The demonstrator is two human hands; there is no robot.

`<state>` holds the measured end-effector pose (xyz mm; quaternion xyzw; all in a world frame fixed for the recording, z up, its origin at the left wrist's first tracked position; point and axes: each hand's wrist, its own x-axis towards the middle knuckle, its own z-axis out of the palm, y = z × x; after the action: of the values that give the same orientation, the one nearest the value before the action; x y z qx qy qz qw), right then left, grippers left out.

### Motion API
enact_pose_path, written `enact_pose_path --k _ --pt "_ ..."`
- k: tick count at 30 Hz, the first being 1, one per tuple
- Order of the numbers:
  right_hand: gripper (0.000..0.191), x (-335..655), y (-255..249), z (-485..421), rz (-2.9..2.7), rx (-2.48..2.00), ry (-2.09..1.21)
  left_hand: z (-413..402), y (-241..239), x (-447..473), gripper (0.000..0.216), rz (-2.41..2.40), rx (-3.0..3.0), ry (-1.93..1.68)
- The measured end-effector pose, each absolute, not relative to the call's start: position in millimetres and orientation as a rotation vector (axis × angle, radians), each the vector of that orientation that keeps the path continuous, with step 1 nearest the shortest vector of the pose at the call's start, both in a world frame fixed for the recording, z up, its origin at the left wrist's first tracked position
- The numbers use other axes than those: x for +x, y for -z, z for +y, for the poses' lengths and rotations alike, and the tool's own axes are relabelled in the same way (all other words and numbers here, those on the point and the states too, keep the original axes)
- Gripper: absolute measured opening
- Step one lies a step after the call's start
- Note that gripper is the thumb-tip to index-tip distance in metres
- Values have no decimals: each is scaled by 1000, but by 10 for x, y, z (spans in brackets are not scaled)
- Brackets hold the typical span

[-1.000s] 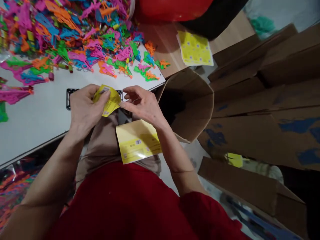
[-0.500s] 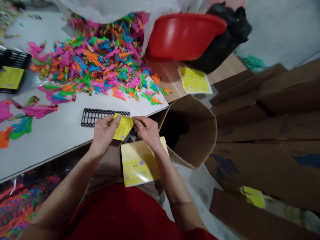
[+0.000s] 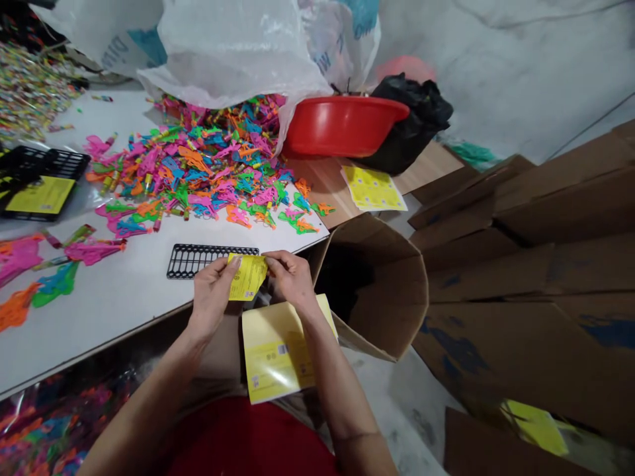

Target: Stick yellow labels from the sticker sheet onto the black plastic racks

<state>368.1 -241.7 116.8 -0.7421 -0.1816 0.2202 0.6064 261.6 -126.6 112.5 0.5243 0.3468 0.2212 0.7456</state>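
Between my two hands is a yellow printed label (image 3: 247,277). My left hand (image 3: 212,291) pinches its left edge, thumb on top. With closed fingertips my right hand (image 3: 292,274) grips its upper right corner. Just behind them, a black plastic grid (image 3: 191,262) lies on the white table, partly covered by the label and my left hand. Below my hands, a sheet of yellow labels (image 3: 278,360) with a bare cream strip rests on my lap, my right forearm crossing over its right side.
A heap of colourful plastic toys (image 3: 213,172) covers the back of the white table (image 3: 149,291). An open cardboard box (image 3: 397,291) stands right of my hands. Beyond are a red basin (image 3: 342,129), a black bag (image 3: 417,112) and yellow label sheets (image 3: 374,190). Cartons (image 3: 520,264) line the right.
The view has tilted up, so everything sits lower and more of the white bags shows. Both hands keep hold of the label, which now looks flatter toward me.
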Motion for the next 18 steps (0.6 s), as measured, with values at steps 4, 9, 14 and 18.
enact_pose_path --k 4,9,14,18 --pt "25 3742 -1194 -2441 -441 -1660 -594 -1261 -1180 2609 37 750 1071 -400" --pt "33 3763 -1162 -2492 -454 -1722 -561 -1247 -1216 2604 41 787 1012 -416" --pt "28 3772 -1095 -2551 -502 -1832 -485 -1217 -1185 2591 41 808 1085 -410" --pt "23 3761 -1067 -2512 -486 -1764 -495 -1236 -1176 2585 40 810 1135 -368"
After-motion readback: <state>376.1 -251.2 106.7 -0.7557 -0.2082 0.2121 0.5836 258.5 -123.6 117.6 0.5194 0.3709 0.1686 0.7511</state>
